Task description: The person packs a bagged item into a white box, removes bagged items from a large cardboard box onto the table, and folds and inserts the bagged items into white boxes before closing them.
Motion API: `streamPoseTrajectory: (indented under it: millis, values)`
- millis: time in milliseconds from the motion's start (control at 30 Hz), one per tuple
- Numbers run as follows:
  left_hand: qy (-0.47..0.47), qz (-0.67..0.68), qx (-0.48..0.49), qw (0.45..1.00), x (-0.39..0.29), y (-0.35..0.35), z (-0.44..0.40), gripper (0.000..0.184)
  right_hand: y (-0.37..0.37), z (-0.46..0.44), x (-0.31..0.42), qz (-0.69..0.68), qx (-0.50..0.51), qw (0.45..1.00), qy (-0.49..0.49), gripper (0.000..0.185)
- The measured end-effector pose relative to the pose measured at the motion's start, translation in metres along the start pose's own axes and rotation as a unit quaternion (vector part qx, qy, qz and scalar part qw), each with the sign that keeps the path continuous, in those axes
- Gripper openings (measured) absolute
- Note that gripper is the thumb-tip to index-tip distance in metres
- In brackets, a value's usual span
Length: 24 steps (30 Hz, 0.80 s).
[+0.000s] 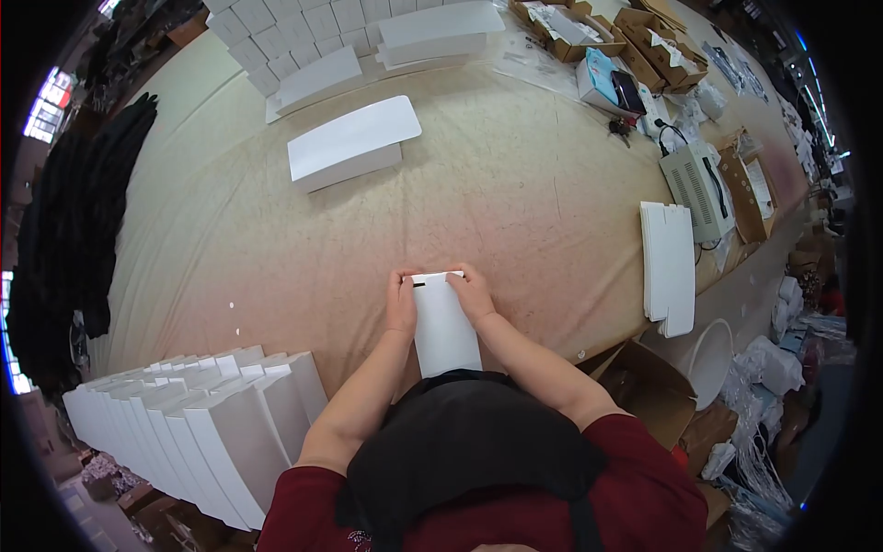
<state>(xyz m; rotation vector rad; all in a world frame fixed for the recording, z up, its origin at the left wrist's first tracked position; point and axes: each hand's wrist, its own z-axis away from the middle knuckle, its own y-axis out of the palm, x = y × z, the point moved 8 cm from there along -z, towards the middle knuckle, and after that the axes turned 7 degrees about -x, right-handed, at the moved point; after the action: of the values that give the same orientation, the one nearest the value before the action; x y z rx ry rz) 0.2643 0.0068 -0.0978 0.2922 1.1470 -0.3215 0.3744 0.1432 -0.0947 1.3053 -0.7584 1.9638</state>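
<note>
A long white box (446,327) lies in front of my body, its far end at the table's near middle. My left hand (402,299) grips the left side of that far end, beside a small black mark. On the right corner of the same end, my right hand (471,293) is closed, with fingers over the edge. The box's near end is hidden by the black apron (469,442).
White boxes stand in a row (221,414) at the left and are stacked at the back (303,37). Another white box (354,147) lies beyond my hands. Flat white pieces (668,267) and a grey device (697,189) are at the right.
</note>
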Motion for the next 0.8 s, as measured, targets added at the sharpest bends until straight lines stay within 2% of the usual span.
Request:
streamPoseTrajectory:
  millis: [267, 467, 567, 633, 667, 700, 767, 800]
  values:
    - [0.024, -0.073, -0.005, 0.997, -0.001, -0.004, 0.008, 0.021, 0.001, -0.009, -0.015, -0.096, 0.023, 0.989, 0.109, 0.011]
    - [-0.005, -0.033, 0.009, 0.999, 0.009, -0.006, 0.009, 0.022, -0.003, 0.001, -0.011, -0.111, 0.058, 0.986, 0.115, 0.012]
    - [0.023, -0.083, -0.001, 0.996, -0.008, -0.008, 0.020, 0.026, -0.007, 0.006, -0.010, -0.027, 0.092, 0.993, 0.063, 0.017]
    - [0.044, -0.124, 0.019, 0.991, 0.019, -0.016, 0.012, 0.032, -0.011, 0.015, 0.009, -0.001, 0.091, 0.993, -0.077, 0.023]
    - [0.088, -0.169, 0.016, 0.982, 0.027, -0.019, 0.006, 0.032, -0.011, 0.016, 0.012, 0.056, 0.116, 0.987, -0.100, 0.025]
    - [0.145, -0.210, 0.022, 0.967, 0.018, -0.019, 0.010, 0.031, -0.012, 0.016, 0.017, 0.058, 0.106, 0.983, -0.139, 0.025]
    - [0.114, -0.240, 0.055, 0.963, -0.003, -0.016, 0.019, 0.025, -0.008, 0.009, -0.004, 0.085, 0.119, 0.984, -0.099, 0.021]
    - [0.128, -0.265, 0.068, 0.953, -0.013, -0.014, 0.019, 0.022, -0.007, 0.006, -0.003, 0.097, 0.129, 0.982, -0.101, 0.020]
